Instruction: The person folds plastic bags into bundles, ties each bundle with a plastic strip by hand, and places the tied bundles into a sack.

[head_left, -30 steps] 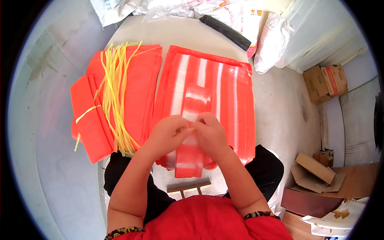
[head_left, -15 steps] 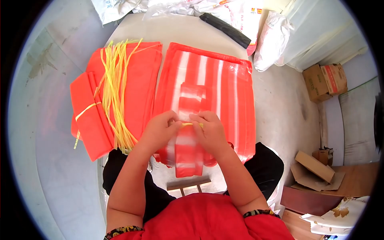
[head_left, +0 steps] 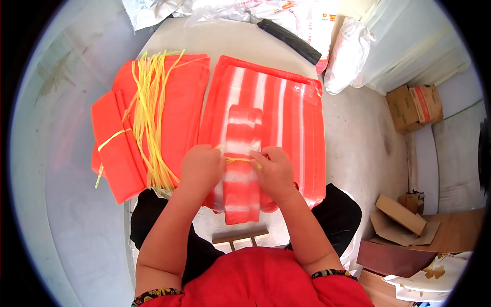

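A folded red-and-white striped bundle (head_left: 241,189) lies lengthwise on a stack of striped plastic bags (head_left: 302,117). Around its middle runs a yellow tie (head_left: 238,159). My left hand (head_left: 202,166) is closed on the tie at the bundle's left edge, where a short yellow end shows above the fist. At the right edge my right hand (head_left: 273,171) pinches the tie's other side. To the left, many loose yellow strips (head_left: 149,117) lie over a stack of plain red bags (head_left: 181,102). Beside them is a folded red bundle (head_left: 116,148) with a yellow tie around it.
A black roll (head_left: 289,41) lies at the far right of the pale table (head_left: 215,38). White printed sacks (head_left: 349,53) stand beyond it. Cardboard boxes (head_left: 415,106) are at the right, with an opened carton (head_left: 404,220) lower down.
My hands have moved apart, from the bundle's middle to its two edges. The yellow tie now shows stretched across the bundle. The small bundle has shifted slightly left and straightened.
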`<state>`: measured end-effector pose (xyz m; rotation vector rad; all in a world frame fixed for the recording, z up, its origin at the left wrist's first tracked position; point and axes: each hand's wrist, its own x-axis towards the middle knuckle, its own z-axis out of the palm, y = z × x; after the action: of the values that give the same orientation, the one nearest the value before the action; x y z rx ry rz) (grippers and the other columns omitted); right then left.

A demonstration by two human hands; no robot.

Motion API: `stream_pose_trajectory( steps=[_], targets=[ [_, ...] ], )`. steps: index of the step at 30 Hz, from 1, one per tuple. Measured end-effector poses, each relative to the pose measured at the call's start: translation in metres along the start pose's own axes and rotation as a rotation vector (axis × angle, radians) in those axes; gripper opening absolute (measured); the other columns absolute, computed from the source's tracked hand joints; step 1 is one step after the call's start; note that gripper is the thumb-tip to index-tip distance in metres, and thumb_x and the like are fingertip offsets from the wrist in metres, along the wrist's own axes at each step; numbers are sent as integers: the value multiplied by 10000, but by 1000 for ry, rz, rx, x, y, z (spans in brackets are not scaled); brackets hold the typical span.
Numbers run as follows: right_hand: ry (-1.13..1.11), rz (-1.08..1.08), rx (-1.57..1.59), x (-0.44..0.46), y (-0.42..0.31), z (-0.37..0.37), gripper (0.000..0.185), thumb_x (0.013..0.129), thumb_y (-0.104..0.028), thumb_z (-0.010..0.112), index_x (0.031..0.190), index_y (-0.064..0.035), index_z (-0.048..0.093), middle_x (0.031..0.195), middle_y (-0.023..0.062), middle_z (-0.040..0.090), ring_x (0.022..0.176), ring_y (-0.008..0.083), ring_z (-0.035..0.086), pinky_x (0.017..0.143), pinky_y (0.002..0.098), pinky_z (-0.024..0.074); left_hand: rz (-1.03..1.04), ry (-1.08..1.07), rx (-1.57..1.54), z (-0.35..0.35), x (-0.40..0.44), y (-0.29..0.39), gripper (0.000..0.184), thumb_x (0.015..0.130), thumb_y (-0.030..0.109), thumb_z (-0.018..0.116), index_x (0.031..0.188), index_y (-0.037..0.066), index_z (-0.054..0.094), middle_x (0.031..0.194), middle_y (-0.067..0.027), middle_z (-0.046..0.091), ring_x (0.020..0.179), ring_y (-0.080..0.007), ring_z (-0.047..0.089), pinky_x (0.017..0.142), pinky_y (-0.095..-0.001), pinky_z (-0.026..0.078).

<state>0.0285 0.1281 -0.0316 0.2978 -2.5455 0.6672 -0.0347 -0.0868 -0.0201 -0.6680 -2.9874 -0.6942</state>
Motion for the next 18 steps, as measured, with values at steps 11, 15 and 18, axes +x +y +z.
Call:
stream_pose_trajectory(
  steps=[11, 15, 18],
  targets=[
    [-273, 446, 527, 24, -14, 11, 215, 977, -164, 692, 835, -2, 693, 730, 99, 622, 639, 202, 579, 605, 341, 478, 179, 167, 60, -4, -3, 5, 179, 838, 159, 757, 707, 45, 716, 788, -94, 671, 847, -312, 663, 749, -420, 543],
    [-327, 754, 760, 34, -27, 3, 260, 995, -198, 700, 828, 0, 677, 688, 21, 587, 676, 93, 542, 606, 287, 444, 162, 209, 18, -3, -4, -1, 143, 819, 141, 785, 723, 46, 736, 886, -84, 676, 950, -309, 630, 843, -421, 514],
    [-343, 764, 796, 32, -26, 2, 284, 997, -196, 711, 796, -10, 638, 760, -51, 580, 744, 34, 542, 637, 256, 444, 169, 320, -166, -17, -6, 0, 90, 819, 124, 792, 777, 49, 766, 1010, -84, 686, 1069, -304, 604, 927, -427, 487]
  ],
)
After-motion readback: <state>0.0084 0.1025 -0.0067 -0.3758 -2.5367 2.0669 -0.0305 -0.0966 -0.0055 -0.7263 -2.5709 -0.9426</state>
